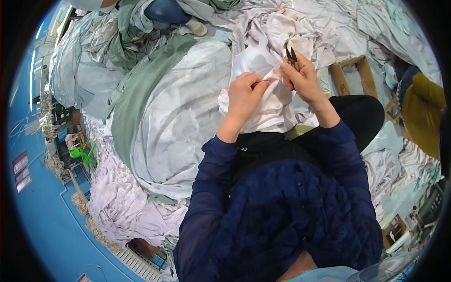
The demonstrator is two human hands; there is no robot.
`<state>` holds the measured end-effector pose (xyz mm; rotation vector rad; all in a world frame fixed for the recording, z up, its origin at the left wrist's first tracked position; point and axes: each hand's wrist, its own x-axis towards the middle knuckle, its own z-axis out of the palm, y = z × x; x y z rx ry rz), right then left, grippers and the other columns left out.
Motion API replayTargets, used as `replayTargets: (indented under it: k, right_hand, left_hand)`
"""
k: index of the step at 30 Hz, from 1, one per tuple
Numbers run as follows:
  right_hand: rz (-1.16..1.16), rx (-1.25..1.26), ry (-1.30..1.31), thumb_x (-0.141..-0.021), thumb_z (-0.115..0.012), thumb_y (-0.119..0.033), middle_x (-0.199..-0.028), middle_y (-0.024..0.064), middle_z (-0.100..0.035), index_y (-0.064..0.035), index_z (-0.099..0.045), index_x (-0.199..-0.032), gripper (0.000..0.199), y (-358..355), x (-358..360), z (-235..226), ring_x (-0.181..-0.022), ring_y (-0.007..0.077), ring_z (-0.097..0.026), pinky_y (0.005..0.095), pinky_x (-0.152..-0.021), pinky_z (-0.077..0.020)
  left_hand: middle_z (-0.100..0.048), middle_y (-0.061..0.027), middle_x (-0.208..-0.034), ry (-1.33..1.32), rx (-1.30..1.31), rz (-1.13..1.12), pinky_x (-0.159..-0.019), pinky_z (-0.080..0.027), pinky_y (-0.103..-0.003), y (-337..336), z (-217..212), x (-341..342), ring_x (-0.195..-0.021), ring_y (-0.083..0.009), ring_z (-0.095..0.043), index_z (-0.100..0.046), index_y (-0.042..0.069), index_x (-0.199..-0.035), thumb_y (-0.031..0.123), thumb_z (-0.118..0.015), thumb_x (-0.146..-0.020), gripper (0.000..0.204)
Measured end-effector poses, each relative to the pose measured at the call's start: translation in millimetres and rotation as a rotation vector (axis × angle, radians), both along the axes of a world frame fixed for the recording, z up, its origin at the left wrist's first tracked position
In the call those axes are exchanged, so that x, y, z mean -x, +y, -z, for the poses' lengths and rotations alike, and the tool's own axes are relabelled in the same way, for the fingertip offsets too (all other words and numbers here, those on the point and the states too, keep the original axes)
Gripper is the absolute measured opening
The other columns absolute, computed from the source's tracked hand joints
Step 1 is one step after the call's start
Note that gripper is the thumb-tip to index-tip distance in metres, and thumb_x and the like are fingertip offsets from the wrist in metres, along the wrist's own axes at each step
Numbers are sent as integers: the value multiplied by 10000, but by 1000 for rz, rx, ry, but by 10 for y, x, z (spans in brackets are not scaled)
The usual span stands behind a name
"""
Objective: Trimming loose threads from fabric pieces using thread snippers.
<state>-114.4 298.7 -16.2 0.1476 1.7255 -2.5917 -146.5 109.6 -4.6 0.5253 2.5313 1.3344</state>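
Over my lap lies a pale pinkish-white cloth (272, 110), which runs on away from me into a crumpled heap. My left hand (245, 97) is closed, its thumb and fingers pinching an edge of this cloth. A short gap to the right, my right hand (303, 77) grips small dark thread snips (291, 55), their blades pointing up and away from me. The fingertips of that hand also meet the raised fold of cloth. What the right palm covers is hidden.
A large white and green fabric bundle (174, 113) fills the left side. An open cardboard box (336, 77) stands right of my hands, near a mustard-coloured cloth (425, 113). Another person's shoe (196, 27) shows at the far side. A green plastic chair (85, 152) stands far left.
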Motion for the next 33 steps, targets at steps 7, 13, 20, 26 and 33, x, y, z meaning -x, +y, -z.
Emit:
replayTargets:
  k: [7, 13, 20, 26, 33]
  right_hand:
    - [-30, -929, 257, -889, -606, -86, -694, 118, -586, -7, -594, -929, 89, 75, -143, 4, -554, 219, -553, 328, -565, -440]
    - [-249, -810, 71, -875, -648, -119, -587, 83, -543, -5, -661, -874, 115, 151, -216, 46, -529, 123, -514, 295, -525, -409]
    - [25, 79, -149, -935, -635, -160, -664, -17, -581, -30, -669, -927, 135, 11, -208, -54, -527, 15, -420, 173, -462, -270]
    - [-12, 183, -214, -920, -669, -204, -688, -32, -604, -41, -690, -939, 165, 91, -164, 123, -554, 0, -464, 167, -477, -314]
    - [27, -443, -169, -879, -709, -157, -736, -35, -614, -5, -650, -884, 163, -29, -304, 175, -663, 18, -505, 180, -573, -393]
  left_hand:
    - [-562, 27, -596, -212, -260, -151, -461, -352, -221, 2, 224, 32, -511, -31, -458, -670, -11, -781, 118, -684, -875, 160]
    - [-546, 41, -576, -147, -239, -170, -448, -330, -205, 67, 257, 22, -490, -23, -442, -669, -7, -772, 107, -673, -883, 159]
    - [-539, 50, -583, -115, -216, -176, -455, -332, -202, 80, 266, -23, -506, -19, -443, -673, -7, -779, 119, -684, -881, 162]
    - [-528, 54, -583, -180, -265, -193, -448, -316, -198, 79, 312, -3, -499, -17, -428, -675, -3, -786, 119, -678, -890, 161]
    - [-521, 57, -573, -244, -308, -193, -428, -293, -192, 94, 213, 2, -479, -5, -402, -678, -5, -793, 110, -674, -894, 153]
